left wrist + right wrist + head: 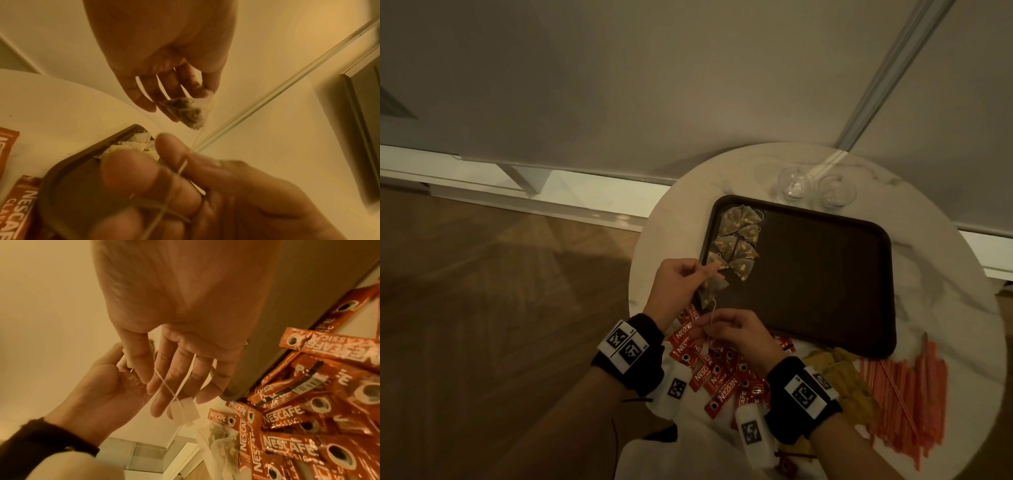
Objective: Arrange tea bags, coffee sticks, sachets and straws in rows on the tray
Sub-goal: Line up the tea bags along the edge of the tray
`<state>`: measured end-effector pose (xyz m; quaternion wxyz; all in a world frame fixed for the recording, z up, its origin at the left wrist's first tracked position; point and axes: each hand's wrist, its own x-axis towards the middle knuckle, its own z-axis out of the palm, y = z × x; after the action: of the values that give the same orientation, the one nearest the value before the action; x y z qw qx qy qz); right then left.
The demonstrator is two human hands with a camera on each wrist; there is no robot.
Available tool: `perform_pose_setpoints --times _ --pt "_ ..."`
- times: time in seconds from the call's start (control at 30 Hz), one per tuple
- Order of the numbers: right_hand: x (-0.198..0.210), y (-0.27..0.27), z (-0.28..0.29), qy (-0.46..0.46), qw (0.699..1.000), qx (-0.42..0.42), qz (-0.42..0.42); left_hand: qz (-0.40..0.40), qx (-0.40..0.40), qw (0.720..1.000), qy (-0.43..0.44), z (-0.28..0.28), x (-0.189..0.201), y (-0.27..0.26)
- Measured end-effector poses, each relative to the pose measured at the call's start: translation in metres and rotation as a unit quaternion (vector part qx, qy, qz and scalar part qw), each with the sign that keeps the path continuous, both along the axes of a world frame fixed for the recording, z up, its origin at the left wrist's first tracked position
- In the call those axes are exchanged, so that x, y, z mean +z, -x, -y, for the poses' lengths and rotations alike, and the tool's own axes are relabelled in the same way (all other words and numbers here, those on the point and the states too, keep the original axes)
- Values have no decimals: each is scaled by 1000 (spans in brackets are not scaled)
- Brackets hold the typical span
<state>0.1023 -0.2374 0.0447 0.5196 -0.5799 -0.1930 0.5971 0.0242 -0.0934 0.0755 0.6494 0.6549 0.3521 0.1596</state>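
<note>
My left hand (pixel 707 274) pinches a pyramid tea bag (pixel 712 287) and holds it over the near left corner of the dark brown tray (pixel 808 274). Its string runs down to my right hand (pixel 709 324), which pinches it; in the right wrist view two strings cross over the fingers (pixel 176 369), with paper tags (pixel 185 409) hanging below. Several tea bags (pixel 738 240) lie in a column along the tray's left side. Red coffee sticks (pixel 717 373) lie piled under my hands, yellow sachets (pixel 835 370) lie to their right, and orange straws (pixel 907 394) lie further right.
Two clear glasses (pixel 815 188) stand behind the tray on the round white table (pixel 945 291). Another tea bag (pixel 220 439) lies on the coffee sticks. The table's left edge drops to wooden floor (pixel 500 291), with a wall behind.
</note>
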Motion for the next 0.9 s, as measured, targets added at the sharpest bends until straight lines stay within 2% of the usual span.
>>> perform_pose_setpoints --times 0.1,0.27,0.47,0.53,0.63,0.73,0.9 --pt "-1 1 10 11 999 -30 -23 0 15 1000 3 -3 1 2" --pt "3 -7 22 30 988 -127 -81 -20 34 997 64 -4 -3 10" --pt "4 -15 26 58 972 -212 -88 -21 -18 998 47 -1 -6 18" --pt "3 -17 23 67 964 -244 -78 -24 -40 999 8 1 -5 18" --pt "-1 -22 17 79 953 -283 -74 -57 -96 986 -122 4 -6 17" --pt "-1 -28 8 82 946 -308 -62 -72 -175 952 -242 9 -3 10" --pt "-1 -31 0 76 949 -300 -62 -89 -263 898 -342 15 -6 -3"
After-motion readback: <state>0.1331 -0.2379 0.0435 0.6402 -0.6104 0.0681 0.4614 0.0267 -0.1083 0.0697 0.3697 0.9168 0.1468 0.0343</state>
